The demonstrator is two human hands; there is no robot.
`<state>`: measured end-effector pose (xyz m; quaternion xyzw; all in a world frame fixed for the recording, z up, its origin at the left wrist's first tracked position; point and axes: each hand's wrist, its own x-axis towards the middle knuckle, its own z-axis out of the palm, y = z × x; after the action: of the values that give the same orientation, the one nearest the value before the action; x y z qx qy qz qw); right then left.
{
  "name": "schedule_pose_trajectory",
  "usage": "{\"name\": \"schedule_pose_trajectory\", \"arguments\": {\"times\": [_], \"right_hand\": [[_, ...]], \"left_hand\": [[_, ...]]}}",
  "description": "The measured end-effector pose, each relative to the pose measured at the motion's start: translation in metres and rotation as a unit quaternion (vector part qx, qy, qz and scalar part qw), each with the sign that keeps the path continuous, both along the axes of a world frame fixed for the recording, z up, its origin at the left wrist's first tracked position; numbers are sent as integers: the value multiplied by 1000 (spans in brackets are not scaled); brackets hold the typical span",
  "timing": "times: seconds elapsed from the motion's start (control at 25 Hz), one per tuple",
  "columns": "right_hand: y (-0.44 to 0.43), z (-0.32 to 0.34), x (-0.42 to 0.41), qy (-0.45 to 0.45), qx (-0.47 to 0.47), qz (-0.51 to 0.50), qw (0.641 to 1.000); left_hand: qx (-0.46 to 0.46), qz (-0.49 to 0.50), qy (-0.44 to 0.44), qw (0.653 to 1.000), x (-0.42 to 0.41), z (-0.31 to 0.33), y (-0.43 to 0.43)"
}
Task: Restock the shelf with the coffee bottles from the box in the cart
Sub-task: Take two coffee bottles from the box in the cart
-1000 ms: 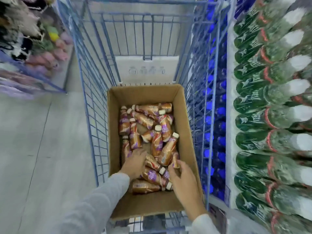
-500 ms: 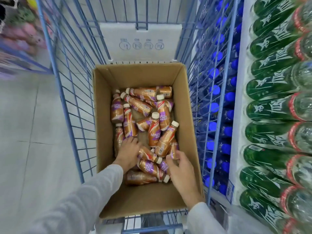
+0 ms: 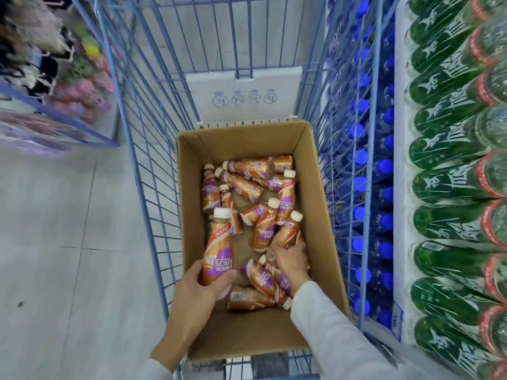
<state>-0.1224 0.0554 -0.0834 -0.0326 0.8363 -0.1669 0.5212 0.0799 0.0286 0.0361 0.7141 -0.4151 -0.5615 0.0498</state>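
Head view, looking down into a blue wire cart [image 3: 153,204] with an open cardboard box [image 3: 323,204] sitting in it. Left hand [image 3: 200,286] is wrapped around the base of one coffee bottle [image 3: 218,250], fingers and thumb closed on its lower purple label; bottle is upright, white cap pointing away from the person, raised above the pile at the box's left wall. Right hand [image 3: 288,259] is down in the box's right side, fingers curled over the lower end of a second bottle [image 3: 288,231] that leans cap-up; whether the grip is fully closed, cannot tell, palm hides it. The other coffee bottles [image 3: 247,187] lie loose and jumbled on the box floor, mostly on their sides, spread from the far end to between the two hands; a few lie directly under and beside the right wrist. Near end of the box floor is bare cardboard. Right of the cart, shelf [image 3: 399,187] with blue-capped bottles [image 3: 384,193] and green bottles [image 3: 450,187] in rows. Both sleeves light grey.
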Motion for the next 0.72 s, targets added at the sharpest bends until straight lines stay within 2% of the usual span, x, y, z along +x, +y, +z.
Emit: {"name": "schedule_pose_trajectory", "arguments": {"times": [0.16, 0.32, 0.56, 0.72], "right_hand": [[-12, -30, 30, 42, 57, -41, 997], [-16, -25, 38, 69, 43, -115, 990], [13, 37, 20, -15, -60, -123, 991], [23, 103, 16, -50, -128, -115, 984]], "left_hand": [[10, 78, 8, 997, 4, 2, 0], [31, 98, -10, 995, 8, 0, -1], [33, 103, 25, 994, 0, 40, -11], [-28, 72, 76, 994, -12, 81, -7]]}}
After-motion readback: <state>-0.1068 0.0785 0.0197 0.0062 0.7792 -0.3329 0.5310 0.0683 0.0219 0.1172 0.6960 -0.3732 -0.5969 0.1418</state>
